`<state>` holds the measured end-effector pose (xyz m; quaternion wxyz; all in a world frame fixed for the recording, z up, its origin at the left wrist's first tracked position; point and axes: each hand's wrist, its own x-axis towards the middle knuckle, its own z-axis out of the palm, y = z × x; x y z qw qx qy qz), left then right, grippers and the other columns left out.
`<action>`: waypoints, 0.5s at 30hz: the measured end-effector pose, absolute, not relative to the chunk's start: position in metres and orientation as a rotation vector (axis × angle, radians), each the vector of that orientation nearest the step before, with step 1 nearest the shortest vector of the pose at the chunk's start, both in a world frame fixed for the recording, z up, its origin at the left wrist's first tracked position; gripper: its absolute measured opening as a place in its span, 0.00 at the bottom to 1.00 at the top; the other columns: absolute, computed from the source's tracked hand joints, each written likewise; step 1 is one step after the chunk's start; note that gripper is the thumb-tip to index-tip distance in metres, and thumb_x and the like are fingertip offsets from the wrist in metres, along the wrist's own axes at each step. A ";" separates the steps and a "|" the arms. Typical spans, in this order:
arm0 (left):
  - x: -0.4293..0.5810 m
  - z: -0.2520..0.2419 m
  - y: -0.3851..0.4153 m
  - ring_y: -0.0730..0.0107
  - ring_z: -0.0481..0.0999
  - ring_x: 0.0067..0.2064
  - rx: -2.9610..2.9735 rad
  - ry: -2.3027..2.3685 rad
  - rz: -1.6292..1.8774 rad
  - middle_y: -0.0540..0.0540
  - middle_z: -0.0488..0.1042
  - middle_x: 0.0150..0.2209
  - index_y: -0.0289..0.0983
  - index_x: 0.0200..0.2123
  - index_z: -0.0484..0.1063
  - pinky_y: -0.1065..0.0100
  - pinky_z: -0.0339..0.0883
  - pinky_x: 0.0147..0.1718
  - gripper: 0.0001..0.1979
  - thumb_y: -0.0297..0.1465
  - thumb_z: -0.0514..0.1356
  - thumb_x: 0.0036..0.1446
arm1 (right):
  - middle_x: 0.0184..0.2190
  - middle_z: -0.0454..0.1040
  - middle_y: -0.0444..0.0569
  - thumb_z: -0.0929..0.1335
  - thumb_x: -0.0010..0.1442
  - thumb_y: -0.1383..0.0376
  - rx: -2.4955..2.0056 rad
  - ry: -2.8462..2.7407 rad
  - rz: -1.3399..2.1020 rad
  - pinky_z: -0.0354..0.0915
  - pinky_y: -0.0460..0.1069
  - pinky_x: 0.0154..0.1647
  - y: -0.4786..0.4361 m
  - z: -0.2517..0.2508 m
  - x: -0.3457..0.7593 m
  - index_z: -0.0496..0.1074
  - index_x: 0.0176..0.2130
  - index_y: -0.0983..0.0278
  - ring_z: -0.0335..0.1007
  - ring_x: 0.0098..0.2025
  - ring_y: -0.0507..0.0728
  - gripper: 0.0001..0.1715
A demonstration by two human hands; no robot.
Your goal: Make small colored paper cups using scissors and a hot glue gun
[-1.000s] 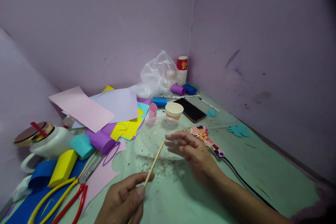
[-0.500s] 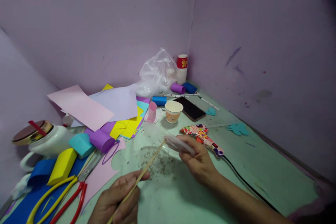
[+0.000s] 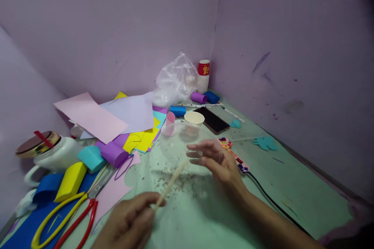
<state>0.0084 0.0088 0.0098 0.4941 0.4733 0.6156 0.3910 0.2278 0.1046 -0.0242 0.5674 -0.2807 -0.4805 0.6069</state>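
My left hand (image 3: 130, 221) is at the bottom, fingers pinched on the lower end of a thin wooden stick (image 3: 171, 183) that slants up to the right. My right hand (image 3: 214, 161) holds a clear round plastic disc (image 3: 178, 144) by its near edge, upright and facing me, with the stick's tip touching it. Through the disc I see a paper cup (image 3: 193, 121) and a small pink paper roll (image 3: 170, 122). Both hands hover over a pale green table (image 3: 292, 186) strewn with fine brown shavings (image 3: 178, 181).
Coloured paper sheets (image 3: 117, 118), paper rolls, yellow scissors (image 3: 58, 218) and red pliers (image 3: 76, 223) lie left, by a white jar (image 3: 49, 155). A patterned glue gun (image 3: 233, 155) with black cord, a phone (image 3: 213, 120), a plastic bag (image 3: 175, 81) and stacked cups (image 3: 203, 74) stand behind.
My right hand turned the clear disc from edge-on half a second ago to face-on. My left hand and the stick shifted slightly and are blurred by motion.
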 end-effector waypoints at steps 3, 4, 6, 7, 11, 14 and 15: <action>-0.020 0.016 0.021 0.76 0.66 0.21 1.192 1.443 1.226 0.53 0.65 0.18 0.39 0.25 0.71 0.76 0.61 0.22 0.15 0.45 0.65 0.47 | 0.32 0.81 0.47 0.72 0.46 0.70 -0.661 -0.889 1.764 0.73 0.49 0.29 0.111 -0.015 0.230 0.68 0.40 0.62 0.79 0.32 0.57 0.20; -0.024 0.016 0.024 0.80 0.62 0.18 1.101 1.438 1.307 0.55 0.63 0.18 0.39 0.27 0.71 0.78 0.57 0.17 0.15 0.45 0.65 0.46 | 0.31 0.80 0.46 0.73 0.45 0.71 -0.663 -0.801 1.878 0.71 0.46 0.25 0.112 -0.013 0.230 0.67 0.42 0.62 0.78 0.29 0.56 0.23; -0.018 0.012 0.028 0.82 0.56 0.16 1.008 1.478 1.362 0.57 0.60 0.17 0.39 0.34 0.71 0.80 0.49 0.13 0.17 0.45 0.65 0.46 | 0.31 0.79 0.44 0.72 0.45 0.72 -0.673 -0.616 2.065 0.67 0.43 0.20 0.113 -0.014 0.228 0.65 0.48 0.62 0.76 0.24 0.52 0.29; -0.010 0.009 0.028 0.82 0.56 0.16 1.020 1.533 1.358 0.57 0.62 0.19 0.39 0.40 0.70 0.80 0.49 0.13 0.20 0.44 0.65 0.47 | 0.32 0.79 0.44 0.72 0.46 0.73 -0.672 -0.535 2.138 0.66 0.41 0.19 0.112 -0.016 0.226 0.65 0.50 0.63 0.74 0.23 0.50 0.32; 0.018 -0.001 0.022 0.70 0.73 0.33 1.492 1.812 1.467 0.42 0.70 0.50 0.43 0.56 0.62 0.72 0.66 0.26 0.34 0.36 0.66 0.45 | 0.32 0.78 0.45 0.70 0.47 0.76 -0.595 -0.464 2.531 0.67 0.41 0.24 0.103 -0.037 0.211 0.67 0.51 0.66 0.72 0.22 0.47 0.30; 0.012 0.002 0.020 0.68 0.74 0.33 1.811 1.847 1.404 0.46 0.76 0.39 0.40 0.36 0.74 0.71 0.66 0.30 0.10 0.35 0.63 0.48 | 0.35 0.78 0.52 0.70 0.54 0.66 -0.557 -0.641 2.775 0.69 0.46 0.28 0.095 -0.046 0.207 0.69 0.50 0.69 0.76 0.29 0.53 0.24; 0.006 0.004 0.020 0.70 0.72 0.28 1.800 1.861 1.351 0.49 0.75 0.29 0.39 0.28 0.73 0.72 0.65 0.27 0.06 0.35 0.62 0.49 | 0.39 0.78 0.55 0.69 0.56 0.60 -0.572 -0.728 2.736 0.70 0.48 0.32 0.093 -0.044 0.208 0.69 0.50 0.68 0.77 0.34 0.56 0.25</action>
